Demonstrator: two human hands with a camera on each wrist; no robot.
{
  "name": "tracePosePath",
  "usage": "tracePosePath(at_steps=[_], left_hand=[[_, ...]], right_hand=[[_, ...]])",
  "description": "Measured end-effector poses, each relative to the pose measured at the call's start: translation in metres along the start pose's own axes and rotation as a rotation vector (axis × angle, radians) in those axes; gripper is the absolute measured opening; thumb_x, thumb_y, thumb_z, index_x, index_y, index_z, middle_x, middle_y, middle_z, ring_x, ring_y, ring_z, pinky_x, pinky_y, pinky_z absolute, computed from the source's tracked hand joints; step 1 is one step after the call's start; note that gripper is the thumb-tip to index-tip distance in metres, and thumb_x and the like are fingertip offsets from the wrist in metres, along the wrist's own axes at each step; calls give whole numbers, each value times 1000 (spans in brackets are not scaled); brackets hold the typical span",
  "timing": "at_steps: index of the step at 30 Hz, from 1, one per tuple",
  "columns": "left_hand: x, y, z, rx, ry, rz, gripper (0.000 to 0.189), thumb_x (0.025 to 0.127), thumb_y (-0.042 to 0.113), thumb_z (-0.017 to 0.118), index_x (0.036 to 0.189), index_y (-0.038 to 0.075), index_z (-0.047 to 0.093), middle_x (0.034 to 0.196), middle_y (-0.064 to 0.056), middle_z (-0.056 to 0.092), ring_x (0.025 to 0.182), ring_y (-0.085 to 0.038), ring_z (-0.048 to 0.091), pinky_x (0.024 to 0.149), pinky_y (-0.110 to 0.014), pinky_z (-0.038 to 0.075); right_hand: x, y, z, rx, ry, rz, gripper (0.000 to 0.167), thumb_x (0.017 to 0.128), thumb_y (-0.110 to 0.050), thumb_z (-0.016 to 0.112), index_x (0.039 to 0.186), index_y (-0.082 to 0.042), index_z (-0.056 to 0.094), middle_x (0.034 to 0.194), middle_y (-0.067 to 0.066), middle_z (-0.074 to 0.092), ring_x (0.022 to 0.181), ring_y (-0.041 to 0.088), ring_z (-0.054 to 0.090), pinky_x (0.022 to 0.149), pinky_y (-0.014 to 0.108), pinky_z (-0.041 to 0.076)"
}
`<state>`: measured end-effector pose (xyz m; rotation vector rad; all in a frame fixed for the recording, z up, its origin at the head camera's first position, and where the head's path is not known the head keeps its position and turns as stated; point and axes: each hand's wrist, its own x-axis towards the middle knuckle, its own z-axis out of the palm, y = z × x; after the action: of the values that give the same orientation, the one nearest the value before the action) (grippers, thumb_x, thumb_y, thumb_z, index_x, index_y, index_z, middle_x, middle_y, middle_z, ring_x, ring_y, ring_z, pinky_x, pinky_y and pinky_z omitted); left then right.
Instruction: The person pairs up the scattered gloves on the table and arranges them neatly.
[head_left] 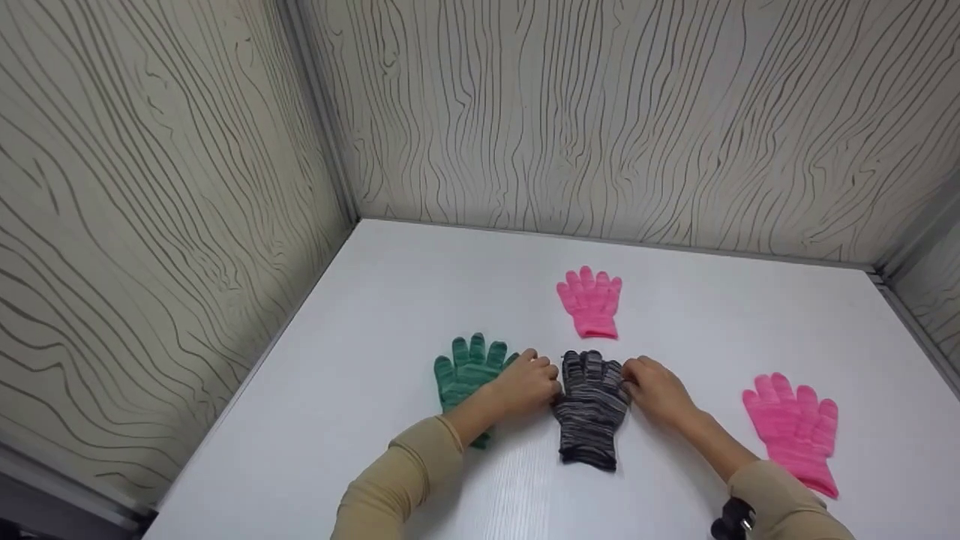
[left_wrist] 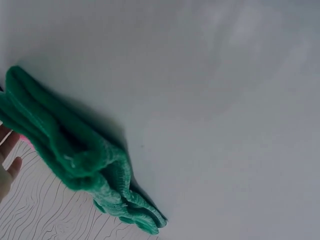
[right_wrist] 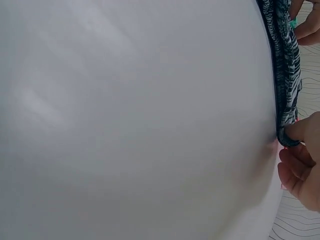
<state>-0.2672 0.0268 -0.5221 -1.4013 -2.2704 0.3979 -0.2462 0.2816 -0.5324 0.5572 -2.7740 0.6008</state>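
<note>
A black-and-grey striped knit glove (head_left: 592, 409) lies palm down or up, I cannot tell which, on the white table, its cuff toward me. My left hand (head_left: 526, 384) is at its left edge with curled fingers, the fingertips partly hidden. On the glove's right side, my right hand (head_left: 658, 390) pinches the finger edge; the right wrist view shows the thumb (right_wrist: 297, 131) against the striped knit (right_wrist: 287, 70). Under and beside my left forearm lies a green glove (head_left: 469, 379), partly covered; it also fills part of the left wrist view (left_wrist: 75, 145).
One pink glove (head_left: 591, 301) lies beyond the striped one, fingers pointing away. Another pink glove (head_left: 796, 431) rests at the right, near my right sleeve (head_left: 784, 499). Wood-grain patterned walls (head_left: 600, 112) border the white table (head_left: 322, 390) at the back and sides.
</note>
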Motion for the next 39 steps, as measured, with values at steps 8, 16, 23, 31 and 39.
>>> tracePosePath(at_steps=[8, 16, 23, 31, 39], left_hand=[[0, 0, 2, -6, -10, -3, 15, 88, 28, 56, 83, 29, 70, 81, 11, 60, 75, -10, 53, 73, -29, 37], [0, 0, 1, 5, -24, -9, 17, 89, 29, 55, 84, 29, 70, 82, 10, 60, 77, -10, 53, 73, -29, 37], [0, 0, 1, 3, -10, -1, 17, 89, 29, 55, 81, 29, 70, 80, 10, 60, 75, -10, 53, 72, -29, 37], [3, 5, -11, 8, 29, 41, 18, 91, 35, 54, 86, 28, 70, 84, 12, 61, 80, -9, 54, 78, -29, 39], [17, 27, -38, -88, 72, 273, 26, 95, 39, 47, 108, 29, 67, 104, 13, 63, 97, -9, 53, 86, -27, 36]], right_hand=[[-1, 2, 3, -14, 60, -45, 18, 73, 9, 64, 87, -1, 58, 79, 8, 55, 72, 26, 57, 66, 41, 47], [-2, 5, 5, -168, 233, -202, 24, 64, 7, 71, 78, -4, 55, 75, 6, 52, 67, 25, 53, 53, 38, 44], [-2, 11, 1, -183, 305, -320, 21, 60, 6, 72, 70, -7, 59, 73, 3, 51, 66, 22, 51, 52, 34, 43], [-5, 9, 2, -216, 165, -319, 13, 66, -6, 75, 73, -9, 64, 77, 1, 54, 68, 19, 52, 56, 32, 44], [-5, 11, 3, -223, 156, -344, 11, 69, -5, 73, 77, -7, 66, 78, 2, 56, 69, 19, 52, 56, 31, 43]])
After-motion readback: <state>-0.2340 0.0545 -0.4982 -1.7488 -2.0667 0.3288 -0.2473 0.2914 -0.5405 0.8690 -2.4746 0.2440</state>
